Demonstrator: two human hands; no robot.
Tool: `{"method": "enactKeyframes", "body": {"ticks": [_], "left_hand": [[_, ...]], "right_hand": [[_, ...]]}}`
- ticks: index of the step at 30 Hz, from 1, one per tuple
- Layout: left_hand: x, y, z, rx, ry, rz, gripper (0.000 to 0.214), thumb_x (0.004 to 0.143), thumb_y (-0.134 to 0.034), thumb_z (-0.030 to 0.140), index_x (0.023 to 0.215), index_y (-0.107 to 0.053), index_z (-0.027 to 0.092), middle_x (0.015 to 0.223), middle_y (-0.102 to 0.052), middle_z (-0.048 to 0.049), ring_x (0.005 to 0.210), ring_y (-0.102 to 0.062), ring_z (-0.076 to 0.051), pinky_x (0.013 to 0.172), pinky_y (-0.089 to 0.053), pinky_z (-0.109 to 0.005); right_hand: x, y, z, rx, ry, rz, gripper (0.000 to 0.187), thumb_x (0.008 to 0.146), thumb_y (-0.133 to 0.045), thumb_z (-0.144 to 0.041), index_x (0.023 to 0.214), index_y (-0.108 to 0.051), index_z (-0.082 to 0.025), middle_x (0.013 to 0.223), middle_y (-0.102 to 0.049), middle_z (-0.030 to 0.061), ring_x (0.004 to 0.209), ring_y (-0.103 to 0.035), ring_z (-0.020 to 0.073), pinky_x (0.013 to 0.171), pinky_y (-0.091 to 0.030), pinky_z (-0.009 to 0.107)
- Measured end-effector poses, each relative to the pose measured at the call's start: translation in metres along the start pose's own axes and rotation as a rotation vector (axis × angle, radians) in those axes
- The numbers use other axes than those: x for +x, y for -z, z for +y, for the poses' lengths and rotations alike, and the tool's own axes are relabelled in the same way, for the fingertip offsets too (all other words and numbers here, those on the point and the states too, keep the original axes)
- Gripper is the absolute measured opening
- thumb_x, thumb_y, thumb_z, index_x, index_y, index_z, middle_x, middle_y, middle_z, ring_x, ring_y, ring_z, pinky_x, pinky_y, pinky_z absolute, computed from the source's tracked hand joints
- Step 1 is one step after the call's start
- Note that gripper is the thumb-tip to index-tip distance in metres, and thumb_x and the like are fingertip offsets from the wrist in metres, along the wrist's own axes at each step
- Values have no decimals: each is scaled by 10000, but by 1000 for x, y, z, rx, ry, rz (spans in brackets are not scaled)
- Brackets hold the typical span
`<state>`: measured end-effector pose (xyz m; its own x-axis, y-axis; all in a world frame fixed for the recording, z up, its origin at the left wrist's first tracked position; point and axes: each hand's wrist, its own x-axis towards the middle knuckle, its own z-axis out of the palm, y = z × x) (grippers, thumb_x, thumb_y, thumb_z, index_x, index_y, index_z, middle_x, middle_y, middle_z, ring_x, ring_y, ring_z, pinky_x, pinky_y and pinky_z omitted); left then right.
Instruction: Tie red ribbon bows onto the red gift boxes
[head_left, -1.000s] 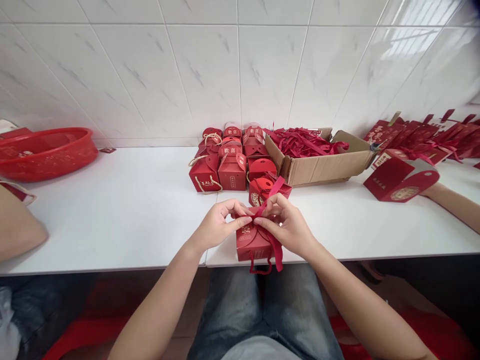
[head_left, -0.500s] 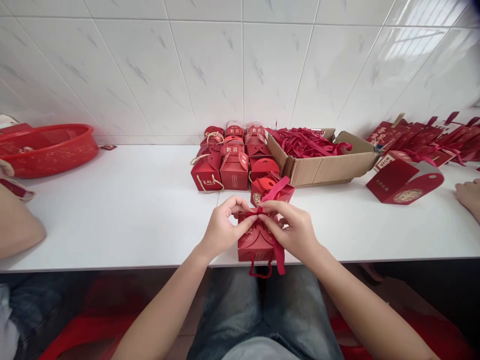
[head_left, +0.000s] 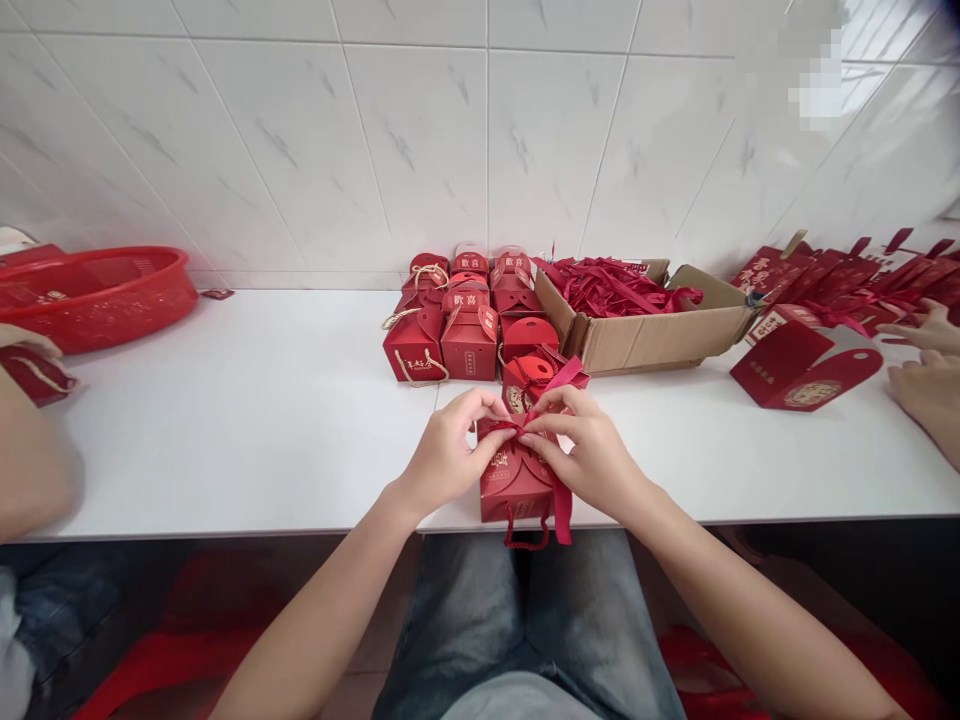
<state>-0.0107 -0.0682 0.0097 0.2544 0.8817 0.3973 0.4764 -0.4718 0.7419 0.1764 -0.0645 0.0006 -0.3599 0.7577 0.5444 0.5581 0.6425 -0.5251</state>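
A red gift box (head_left: pixel 515 490) stands at the table's front edge, its red cord handle (head_left: pixel 529 545) hanging over the edge. Across its top runs a dark red ribbon (head_left: pixel 562 508), one tail hanging down the front right side and another rising behind. My left hand (head_left: pixel 459 440) pinches the ribbon between thumb and fingers at the left of the crossing. From the right, my right hand (head_left: pixel 581 440) pinches it too, close to the left fingertips. The crossing itself is partly hidden by my fingers. Just behind stands another red box (head_left: pixel 517 378) with a red cord.
Several finished-looking red boxes (head_left: pixel 469 340) stand behind. A cardboard box (head_left: pixel 645 343) holds a heap of ribbons (head_left: pixel 615 287). To the right are an open red box (head_left: pixel 806 370), more boxes (head_left: pixel 825 275) and another person's hands (head_left: pixel 926 375). At left sit a red basket (head_left: pixel 97 310) and someone's arm (head_left: pixel 30 450).
My fingers have shifted slightly at the ribbon, the right-hand fingers spreading a little. At the right, the other person's hands have come further into view. The arm at left has moved.
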Motion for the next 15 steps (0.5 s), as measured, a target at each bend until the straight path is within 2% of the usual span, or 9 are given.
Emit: {"method": "enactKeyframes", "body": {"ticks": [4,6,9,12,15], "left_hand": [[2,-1,-4,203,-182,36,42,864,-554,182,887,-543,215,886,-643,-20,830,-618,-156,737,-483,-272],[5,-3,-8,205,-210,33,40,869,-552,181,888,-547,215,893,-639,-23,810,-615,-148,722,-483,-263],[11,-7,-15,145,-228,37,65,854,-570,156,877,-554,214,881,-636,-15,785,-611,-136,723,-483,-257],[15,-9,-16,111,-238,65,81,837,-600,165,881,-554,216,855,-639,-7,784,-601,-141,714,-475,-264],[11,-7,-10,173,-242,140,89,825,-628,216,867,-551,204,874,-616,-27,812,-580,-162,682,-460,-278]], "right_hand": [[4,2,1,143,-236,-69,147,839,-621,-280,774,-717,-190,1248,-562,141,1219,-486,301,1031,-379,524],[4,3,0,220,-328,-140,179,858,-590,-296,783,-708,-184,1393,-471,149,1335,-388,307,1094,-287,549],[2,0,-2,276,-377,-214,228,889,-528,-287,782,-690,-168,1529,-303,145,1449,-171,311,1133,-161,578],[-2,-7,-2,318,-410,-169,241,898,-506,-300,823,-695,-172,1563,-230,125,1470,-36,304,1136,-106,593],[-7,-14,-5,362,-458,-56,248,886,-523,-347,836,-709,-190,1561,-243,99,1469,-45,306,1135,-94,598]]}}
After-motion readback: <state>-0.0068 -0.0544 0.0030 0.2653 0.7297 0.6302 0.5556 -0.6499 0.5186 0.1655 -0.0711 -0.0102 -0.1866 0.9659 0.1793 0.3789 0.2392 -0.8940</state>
